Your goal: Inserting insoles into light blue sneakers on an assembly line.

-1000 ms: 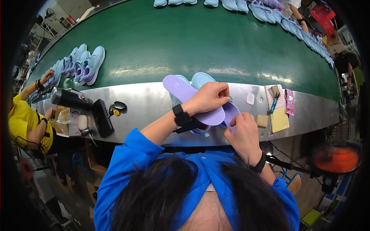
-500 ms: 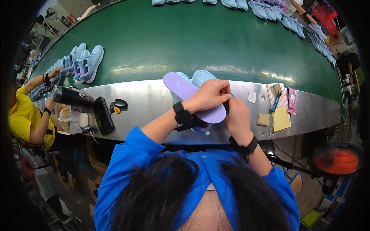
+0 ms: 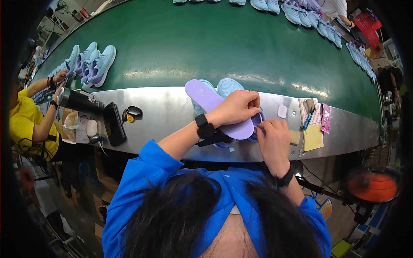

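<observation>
A pair of light blue sneakers lies in front of me on the metal table edge, toes pointing away. A lilac insole [image 3: 201, 93] slants across the left sneaker [image 3: 209, 84] and hides most of it. My left hand [image 3: 235, 107] is closed over the insole, its thumb and fingertips meeting above the right sneaker [image 3: 230, 87]. At the purple-lined opening of that right sneaker, my right hand [image 3: 275, 139] has its fingers curled, thumb and index at the rim near the heel. The fingers beneath my left hand are hidden.
A green conveyor belt [image 3: 185, 43] runs beyond the metal edge, with several sneakers [image 3: 101, 66] on it. Left are a black tumbler [image 3: 79, 102], a phone [image 3: 114, 124] and keys [image 3: 131, 115]. Right are a notepad [image 3: 313, 139], a cutter [image 3: 308, 118] and a fan [image 3: 372, 185]. A person in yellow [image 3: 32, 122] works at left.
My right hand has moved right and nearer to me, uncovering the right sneaker's purple-lined opening. My left hand and the insole stay nearly in place. The neighbour's lower hand has risen toward a shoe.
</observation>
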The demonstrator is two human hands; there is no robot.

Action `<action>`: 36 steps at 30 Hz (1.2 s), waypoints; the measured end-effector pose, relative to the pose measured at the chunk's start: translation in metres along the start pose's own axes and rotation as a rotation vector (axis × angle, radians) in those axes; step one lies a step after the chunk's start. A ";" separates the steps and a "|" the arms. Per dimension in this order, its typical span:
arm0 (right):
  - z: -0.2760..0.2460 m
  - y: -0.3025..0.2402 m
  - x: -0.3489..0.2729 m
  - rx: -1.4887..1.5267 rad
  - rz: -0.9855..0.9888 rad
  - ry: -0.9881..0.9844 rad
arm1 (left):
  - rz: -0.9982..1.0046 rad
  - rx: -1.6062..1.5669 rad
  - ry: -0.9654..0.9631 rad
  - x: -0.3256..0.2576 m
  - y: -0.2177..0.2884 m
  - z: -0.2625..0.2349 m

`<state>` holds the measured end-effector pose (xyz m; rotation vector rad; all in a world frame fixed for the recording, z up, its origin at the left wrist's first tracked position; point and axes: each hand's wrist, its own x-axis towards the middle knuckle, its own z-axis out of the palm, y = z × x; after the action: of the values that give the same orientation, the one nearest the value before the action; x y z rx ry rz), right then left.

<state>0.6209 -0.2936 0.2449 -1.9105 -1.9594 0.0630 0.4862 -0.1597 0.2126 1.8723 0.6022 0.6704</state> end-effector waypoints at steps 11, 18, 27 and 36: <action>0.007 -0.008 0.015 -0.217 0.127 -0.081 | -0.009 0.027 0.017 -0.003 -0.004 0.000; 0.004 0.006 0.010 -0.126 0.075 -0.148 | 0.015 0.046 0.009 -0.001 0.000 0.001; -0.008 0.011 0.016 0.062 0.161 -0.237 | 0.039 0.059 0.030 -0.002 -0.003 0.002; -0.006 0.033 0.041 0.015 -0.008 -0.339 | 0.030 0.057 0.052 -0.002 -0.005 0.004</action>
<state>0.6552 -0.2533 0.2505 -1.9855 -2.1700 0.4234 0.4865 -0.1616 0.2062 1.9254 0.6335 0.7303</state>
